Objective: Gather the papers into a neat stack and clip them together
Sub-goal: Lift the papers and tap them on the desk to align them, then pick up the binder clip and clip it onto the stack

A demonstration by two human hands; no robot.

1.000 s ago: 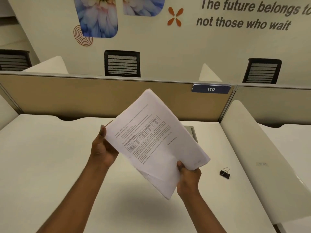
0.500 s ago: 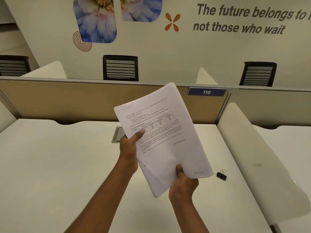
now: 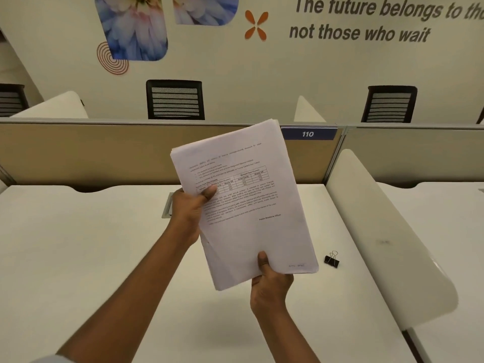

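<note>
I hold a stack of white printed papers (image 3: 246,203) up in the air above the white desk (image 3: 78,244), tilted a little to the left. My left hand (image 3: 190,209) grips the stack's left edge, thumb on the top sheet. My right hand (image 3: 271,282) pinches the bottom edge, thumb on the front. The sheets are nearly aligned, with slight offsets showing at the lower left corner. A black binder clip (image 3: 331,260) with silver handles lies on the desk to the right of the papers, apart from both hands.
A tan partition (image 3: 91,153) with a blue "110" label (image 3: 307,134) runs along the desk's far edge. A white curved side divider (image 3: 387,231) bounds the desk on the right. A grey cable hatch (image 3: 167,205) is set in the desk behind my left hand.
The stack has turned from a diagonal lie to nearly upright. My left hand has slid from the far left corner to the left edge, thumb now on the front.
</note>
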